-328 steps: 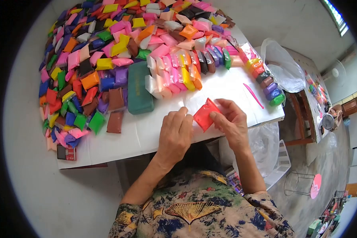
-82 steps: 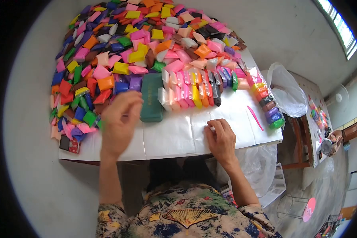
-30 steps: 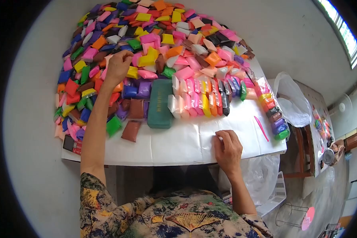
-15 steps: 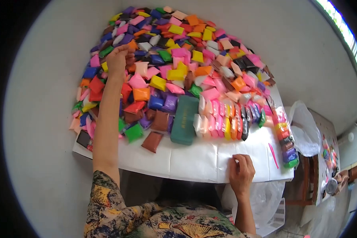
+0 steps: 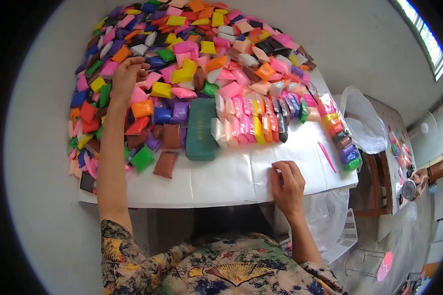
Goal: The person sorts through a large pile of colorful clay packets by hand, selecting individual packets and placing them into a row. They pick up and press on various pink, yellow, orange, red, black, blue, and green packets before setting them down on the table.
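Note:
My left hand reaches over the left part of a large heap of small coloured packets. Its fingers are bent and closed, and whatever may be in them is hidden. A blue packet lies just beyond the fingertips, and a pink packet is to their right. My right hand rests near the front of the white-covered table, its fingers curled in with nothing visible in them. Beyond it stand neat rows of packets sorted by colour, beside a green box.
A pink stick-like tool lies right of my right hand. Farther right is a clear strip of stacked coloured packets. A dark small device sits at the left front corner. Plastic bags hang beside the table; a wall borders the left.
The view has swung, so the table appears farther left and higher. Against the heap, my left hand has moved slightly right and towards me. My right hand stays near the front edge, still curled.

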Motion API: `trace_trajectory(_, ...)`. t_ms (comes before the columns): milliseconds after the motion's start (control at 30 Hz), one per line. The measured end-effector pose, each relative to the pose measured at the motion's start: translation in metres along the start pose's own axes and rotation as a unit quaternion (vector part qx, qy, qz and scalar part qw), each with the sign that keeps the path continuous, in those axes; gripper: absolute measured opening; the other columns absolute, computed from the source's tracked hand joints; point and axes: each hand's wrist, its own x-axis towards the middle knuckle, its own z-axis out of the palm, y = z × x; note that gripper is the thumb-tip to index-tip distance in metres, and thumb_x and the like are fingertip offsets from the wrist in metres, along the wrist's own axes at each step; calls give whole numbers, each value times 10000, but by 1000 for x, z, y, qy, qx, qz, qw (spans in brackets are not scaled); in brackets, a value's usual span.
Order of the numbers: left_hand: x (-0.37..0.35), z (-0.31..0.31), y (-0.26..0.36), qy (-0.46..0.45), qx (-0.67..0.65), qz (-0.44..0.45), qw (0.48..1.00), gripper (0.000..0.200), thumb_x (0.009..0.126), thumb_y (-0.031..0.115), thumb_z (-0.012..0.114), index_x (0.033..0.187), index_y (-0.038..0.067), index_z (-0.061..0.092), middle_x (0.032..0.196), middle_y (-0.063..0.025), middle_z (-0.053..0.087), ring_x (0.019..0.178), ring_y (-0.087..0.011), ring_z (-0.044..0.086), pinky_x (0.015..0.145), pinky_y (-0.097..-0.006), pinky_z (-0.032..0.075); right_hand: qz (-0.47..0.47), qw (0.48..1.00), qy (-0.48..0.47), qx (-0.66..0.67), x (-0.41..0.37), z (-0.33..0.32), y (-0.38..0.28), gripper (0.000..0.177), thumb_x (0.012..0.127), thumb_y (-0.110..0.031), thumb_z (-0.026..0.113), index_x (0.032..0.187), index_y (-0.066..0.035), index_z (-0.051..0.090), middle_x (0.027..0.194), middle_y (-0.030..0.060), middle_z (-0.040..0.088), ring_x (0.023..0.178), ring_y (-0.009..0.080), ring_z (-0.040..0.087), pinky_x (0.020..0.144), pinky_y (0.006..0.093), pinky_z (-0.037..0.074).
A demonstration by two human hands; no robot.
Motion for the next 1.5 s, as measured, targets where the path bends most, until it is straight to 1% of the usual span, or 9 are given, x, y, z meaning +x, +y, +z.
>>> trace_trajectory(567, 15, -58, 18, 207, -257, 11, 944, 218, 935, -18, 509, 1141, -10, 578, 1007, -140, 709, 744, -163, 665, 656, -273, 570, 20, 1000, -11, -5, 2, -1, -5, 123, 826, 24, 678, 938, -11, 641, 912, 146, 649, 748, 295, 644, 644, 374, 538)
trace_trajectory(700, 12, -53, 27, 242, -82, 42, 966, 247, 923, -7, 518, 1159, -39, 585, 994, -143, 707, 672, -140, 645, 578, -258, 524, 12, 1000, -11, -10, 2, -2, -5, 127, 828, 26, 674, 944, -9, 636, 913, 146, 647, 752, 297, 642, 647, 375, 535)
trace_trajectory(733, 16, -61, 17, 188, 44, 94, 977, 309, 879, 36, 598, 1185, 10, 627, 1026, -125, 728, 816, -205, 657, 711, -329, 547, 12, 1000, -12, -10, 2, -2, -5, 127, 829, 26, 673, 945, -8, 635, 913, 146, 647, 755, 298, 641, 648, 375, 534)
trace_trajectory(767, 21, -65, 5, 155, 230, 162, 947, 274, 859, 66, 619, 1128, 23, 652, 1012, -125, 722, 849, -227, 649, 738, -371, 532, 12, 1000, -12, -11, 2, -1, -5, 127, 830, 27, 672, 947, -7, 634, 914, 146, 646, 759, 300, 641, 649, 375, 533)
trace_trajectory(833, 15, -56, 5, 71, 565, 271, 776, 213, 819, 125, 661, 1013, 49, 702, 985, -125, 710, 916, -271, 631, 794, -455, 503, 3, 1000, -10, -5, 3, -1, -5, 125, 831, 27, 669, 947, -6, 635, 913, 146, 645, 768, 303, 640, 653, 378, 532)
trace_trajectory(867, 9, -53, 3, 31, 646, 225, 729, 157, 801, 172, 666, 920, 93, 731, 995, -119, 702, 1040, -321, 588, 928, -513, 418, -2, 1000, -11, -3, 3, -2, -5, 124, 832, 27, 667, 947, -6, 635, 912, 147, 645, 772, 305, 640, 655, 380, 532)
trace_trajectory(1067, 25, -45, 0, -19, 741, 165, 651, 254, 843, 153, 609, 1073, 84, 691, 1070, -104, 691, 1090, -324, 595, 937, -491, 420, -11, 1000, 1, 5, 1, -1, -3, 119, 830, 23, 666, 942, -4, 638, 907, 154, 643, 768, 310, 638, 664, 394, 528)
trace_trajectory(1267, 52, -52, -29, -9, 742, 240, 625, 153, 856, 104, 597, 972, 27, 660, 949, -186, 688, 859, -348, 706, 733, -472, 556, -17, 1000, 11, -3, -2, 2, 2, 116, 827, 11, 677, 935, -12, 640, 895, 142, 642, 748, 302, 640, 664, 390, 524)
trace_trajectory(1500, 32, -51, 4, 79, 685, 284, 667, 124, 856, 65, 581, 937, -3, 646, 952, -194, 671, 886, -356, 696, 752, -445, 559, -7, 1000, 9, 2, -1, 0, 0, 109, 833, 6, 679, 935, -9, 643, 898, 141, 646, 752, 297, 644, 667, 388, 526)
